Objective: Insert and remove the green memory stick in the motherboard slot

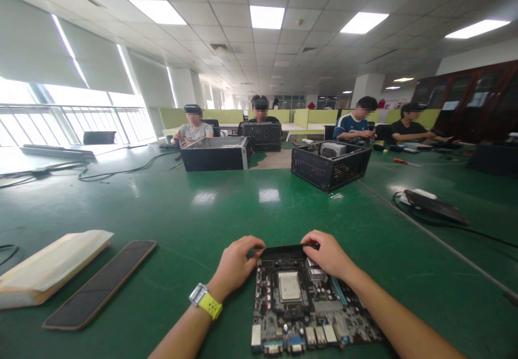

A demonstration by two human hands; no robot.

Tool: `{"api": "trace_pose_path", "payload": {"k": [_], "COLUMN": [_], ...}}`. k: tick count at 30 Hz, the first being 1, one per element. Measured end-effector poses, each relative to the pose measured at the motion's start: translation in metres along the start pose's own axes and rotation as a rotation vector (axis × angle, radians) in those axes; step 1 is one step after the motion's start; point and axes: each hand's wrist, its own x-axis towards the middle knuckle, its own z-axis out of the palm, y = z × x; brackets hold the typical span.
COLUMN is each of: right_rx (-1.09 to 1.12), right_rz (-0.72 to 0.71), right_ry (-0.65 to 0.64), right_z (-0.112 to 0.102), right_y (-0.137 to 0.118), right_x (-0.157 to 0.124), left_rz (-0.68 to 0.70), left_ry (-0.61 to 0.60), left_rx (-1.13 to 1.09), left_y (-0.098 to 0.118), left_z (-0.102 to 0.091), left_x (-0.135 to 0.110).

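A motherboard (291,311) lies flat on the green table in front of me, its row of ports toward me. A silvery processor (289,286) sits in its socket. Along the board's far edge stands a dark, thin strip that looks like a memory module (283,250). My left hand (239,262), its wrist wearing a watch with a yellow-green strap, pinches the left end of the module. At its right end, my right hand (327,252) has thumb and fingers closed. Whether the module is seated in a slot is hidden.
To the left lie a paper-wrapped package (52,267) and a long dark flat panel (103,283). Black computer cases (216,156) (329,164) stand farther back. A dark flat device (435,206) with cables is at right, a screwdriver (407,162) beyond. Several people sit across the table.
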Motion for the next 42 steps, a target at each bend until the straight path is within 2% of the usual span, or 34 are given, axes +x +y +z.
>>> {"api": "trace_pose_path", "payload": {"k": [28,42], "right_rx": [-0.039,-0.047], "right_rz": [0.009,0.007], "right_ry": [-0.014,-0.014], "right_z": [-0.0024,-0.003], "right_y": [-0.0016,-0.0014], "right_x": [0.0003,0.0007], "left_rz": [0.006,-0.005], "left_ry": [0.008,-0.026], "left_rx": [-0.044,-0.034], "left_y": [0.0011,0.0022], "left_z": [-0.0003,-0.0024], "left_x": [0.0005,0.0004]}}
